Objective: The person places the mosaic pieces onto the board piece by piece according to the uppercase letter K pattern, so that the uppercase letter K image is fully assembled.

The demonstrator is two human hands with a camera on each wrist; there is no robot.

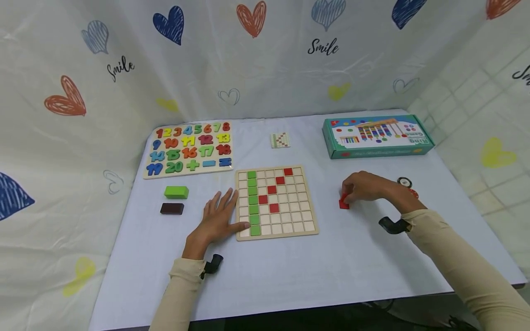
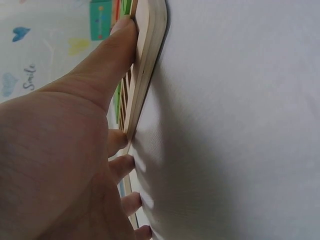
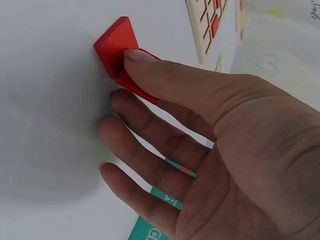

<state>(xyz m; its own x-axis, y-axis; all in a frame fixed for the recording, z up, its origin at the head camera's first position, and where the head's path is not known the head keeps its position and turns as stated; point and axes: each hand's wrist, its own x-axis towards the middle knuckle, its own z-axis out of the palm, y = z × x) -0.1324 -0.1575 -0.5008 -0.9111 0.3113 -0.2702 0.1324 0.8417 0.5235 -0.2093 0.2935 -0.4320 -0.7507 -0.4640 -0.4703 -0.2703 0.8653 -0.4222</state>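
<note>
A wooden grid board (image 1: 276, 237) lies mid-table, with a column of green tiles (image 1: 253, 200) near its left side and several red tiles (image 1: 271, 189) in a stepped line. My left hand (image 1: 217, 217) rests at the board's left edge, fingers spread, thumb (image 2: 117, 47) on its near left corner. Off to the right, my right hand (image 1: 366, 187) pinches a small red square tile (image 3: 134, 86) between thumb and fingers. Another red square tile (image 3: 118, 44) lies against it, at the table surface. The pinching index fingertip is mostly hidden behind the held tile.
A number puzzle board (image 1: 188, 171) lies back left, with a green block (image 1: 176, 192) and a dark brown block (image 1: 171, 208) before it. A small pattern card (image 1: 280, 140) and a green box (image 1: 378, 138) stand behind. Round pieces (image 1: 404, 182) sit beside the right wrist.
</note>
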